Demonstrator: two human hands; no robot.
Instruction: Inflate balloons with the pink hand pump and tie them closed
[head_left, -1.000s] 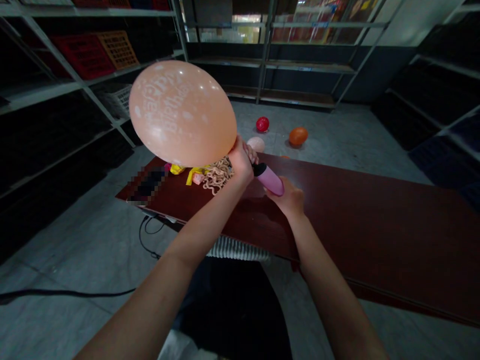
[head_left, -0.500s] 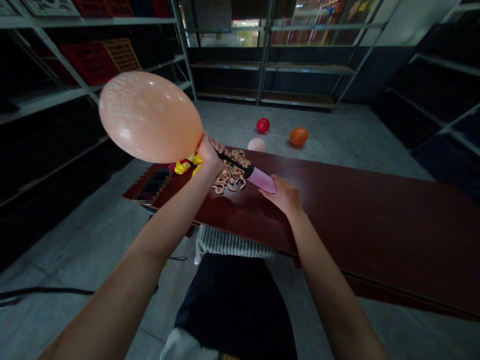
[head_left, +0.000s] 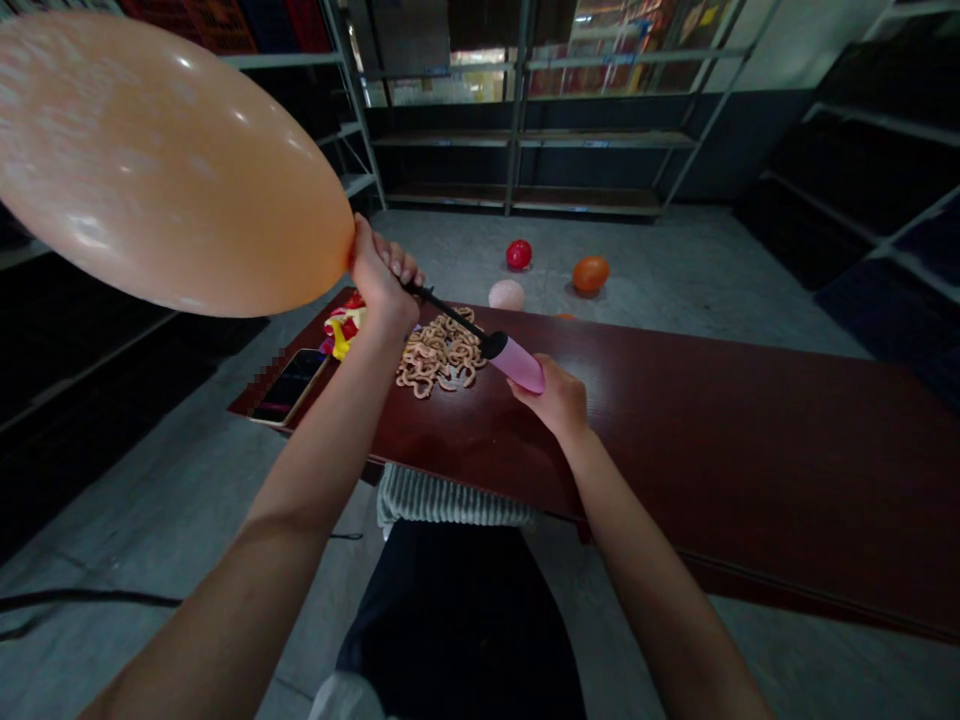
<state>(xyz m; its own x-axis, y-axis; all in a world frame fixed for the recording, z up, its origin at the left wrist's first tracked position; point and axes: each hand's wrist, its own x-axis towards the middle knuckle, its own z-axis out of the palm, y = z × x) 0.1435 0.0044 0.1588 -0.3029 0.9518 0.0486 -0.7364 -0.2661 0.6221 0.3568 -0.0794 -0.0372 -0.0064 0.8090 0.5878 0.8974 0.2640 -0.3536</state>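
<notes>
Cannot read the smeared print on the balloon [head_left: 165,170], cropped by the left and top edges, nor see its neck inside the left hand [head_left: 379,280], nor the rear of the pump [head_left: 517,362] within the right hand [head_left: 556,402].

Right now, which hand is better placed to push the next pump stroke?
Right, probably. The right hand grips the pink pump with its black rod extended, free to push in. The left hand is clamped on the neck of the peach balloon at the rod's tip; releasing would likely lose air.
</notes>
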